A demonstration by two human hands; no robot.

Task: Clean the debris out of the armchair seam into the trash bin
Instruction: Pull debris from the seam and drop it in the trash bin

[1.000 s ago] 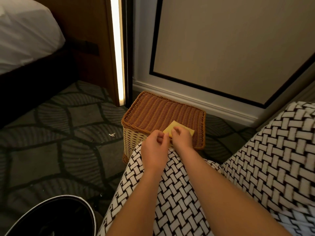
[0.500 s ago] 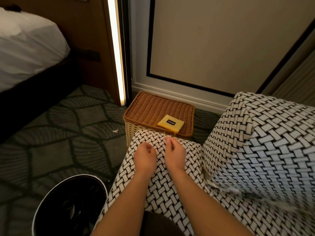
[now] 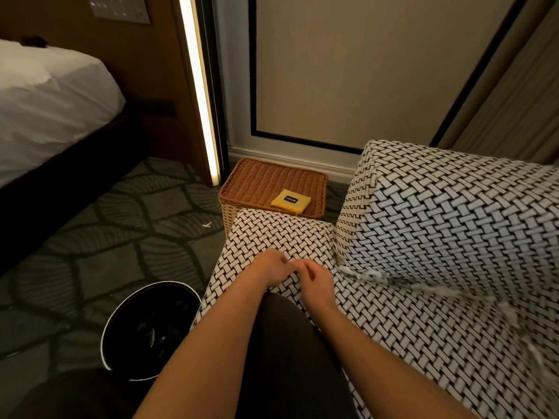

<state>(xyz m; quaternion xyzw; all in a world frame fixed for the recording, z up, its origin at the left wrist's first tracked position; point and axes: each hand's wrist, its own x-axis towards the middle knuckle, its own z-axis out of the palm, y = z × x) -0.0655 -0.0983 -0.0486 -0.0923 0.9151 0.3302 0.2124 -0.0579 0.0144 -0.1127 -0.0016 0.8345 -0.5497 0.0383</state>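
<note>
The armchair point(image 3: 447, 225) has a black-and-white woven cover and fills the right side. White scraps of debris point(image 3: 370, 275) lie along the seam between its seat and its back, blurred toward the right. The black trash bin point(image 3: 119, 320) with a pale rim stands on the carpet to the left of the chair. My left hand point(image 3: 272, 269) and my right hand point(image 3: 316, 278) hover side by side over the chair's near left part, left of the seam. Their fingers are loosely curled and nearly touch. I see nothing held in either hand.
A wicker basket point(image 3: 260, 179) stands against the wall beyond the chair, with a yellow packet point(image 3: 289, 201) lying on its lid. A bed point(image 3: 51, 101) is at the far left. A white scrap point(image 3: 207, 225) lies on the patterned carpet. A lit strip point(image 3: 198, 86) runs up the wall.
My hands left the yellow packet on the basket lid and drew back over the chair. The view swung right and back, so the seam with its debris and the bin came into sight.
</note>
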